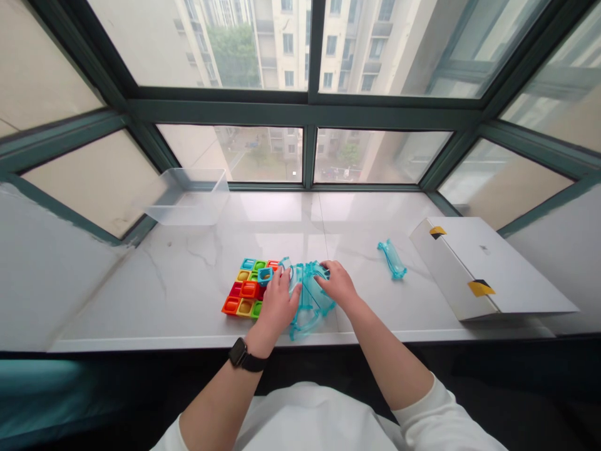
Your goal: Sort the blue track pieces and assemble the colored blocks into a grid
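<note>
In front of me, close to the ledge's front edge, lies a cluster of translucent blue curved plastic toy pieces (308, 294). My right hand (340, 285) has its fingers bent around the upper right part of the cluster. At its left side is my left hand (280, 299), thumb against the blue plastic and fingers curled over it. A flat group of colourful plastic blocks (244, 290), red, yellow, green and blue, lies left of that hand and partly under it. A blue square block (265, 276) sits raised on the group. The left fingertips' exact contact is partly hidden.
A separate translucent blue piece (392, 259) lies to the right on the white marble-look ledge (178, 300). Farther right stands a white box (498, 266) with yellow-and-black tabs. A clear plastic bin (190, 215) is at the back left, by the framed windows (307, 156).
</note>
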Available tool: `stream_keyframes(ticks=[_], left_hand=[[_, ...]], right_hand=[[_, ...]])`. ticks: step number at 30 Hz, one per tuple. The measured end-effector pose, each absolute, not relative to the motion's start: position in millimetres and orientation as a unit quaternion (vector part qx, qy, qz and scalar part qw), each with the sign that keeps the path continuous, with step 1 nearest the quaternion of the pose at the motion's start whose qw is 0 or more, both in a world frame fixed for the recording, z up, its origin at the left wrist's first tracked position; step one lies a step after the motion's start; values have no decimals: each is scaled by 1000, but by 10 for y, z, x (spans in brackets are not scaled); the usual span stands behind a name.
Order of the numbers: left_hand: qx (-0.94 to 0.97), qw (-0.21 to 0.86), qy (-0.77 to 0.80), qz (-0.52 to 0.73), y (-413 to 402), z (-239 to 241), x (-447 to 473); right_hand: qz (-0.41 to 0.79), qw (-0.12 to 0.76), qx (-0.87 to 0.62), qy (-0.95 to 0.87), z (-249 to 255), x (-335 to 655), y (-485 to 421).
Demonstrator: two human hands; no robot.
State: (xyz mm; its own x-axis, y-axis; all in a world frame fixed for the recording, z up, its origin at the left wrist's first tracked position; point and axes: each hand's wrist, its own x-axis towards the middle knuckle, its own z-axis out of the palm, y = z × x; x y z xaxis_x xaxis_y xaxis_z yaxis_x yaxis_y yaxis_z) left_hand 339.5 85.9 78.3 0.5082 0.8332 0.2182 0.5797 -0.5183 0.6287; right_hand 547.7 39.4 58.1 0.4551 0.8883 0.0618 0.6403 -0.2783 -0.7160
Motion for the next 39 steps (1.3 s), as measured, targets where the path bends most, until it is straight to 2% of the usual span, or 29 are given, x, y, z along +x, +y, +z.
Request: stream_keyframes(ticks=[2,6,12,30,34,39], left_hand=[[859,163,397,279,618,780,3355],[966,105,150,181,244,533,3305],[973,53,164,157,351,189,3349],[959,93,161,215,647,156,3383],[958,100,154,219,629,163,3327],[958,155,114,215,570,301,3257]], right_hand=[[171,349,-778,-493,568,5463,383],[161,369,-762,-507,531,5442,345],[159,396,-750,-504,518,5441,271],[202,419,-753,-465,547,5554,410],[177,437,-737,-485,565,5581,433],[180,454,-731,-477,669,5577,450]])
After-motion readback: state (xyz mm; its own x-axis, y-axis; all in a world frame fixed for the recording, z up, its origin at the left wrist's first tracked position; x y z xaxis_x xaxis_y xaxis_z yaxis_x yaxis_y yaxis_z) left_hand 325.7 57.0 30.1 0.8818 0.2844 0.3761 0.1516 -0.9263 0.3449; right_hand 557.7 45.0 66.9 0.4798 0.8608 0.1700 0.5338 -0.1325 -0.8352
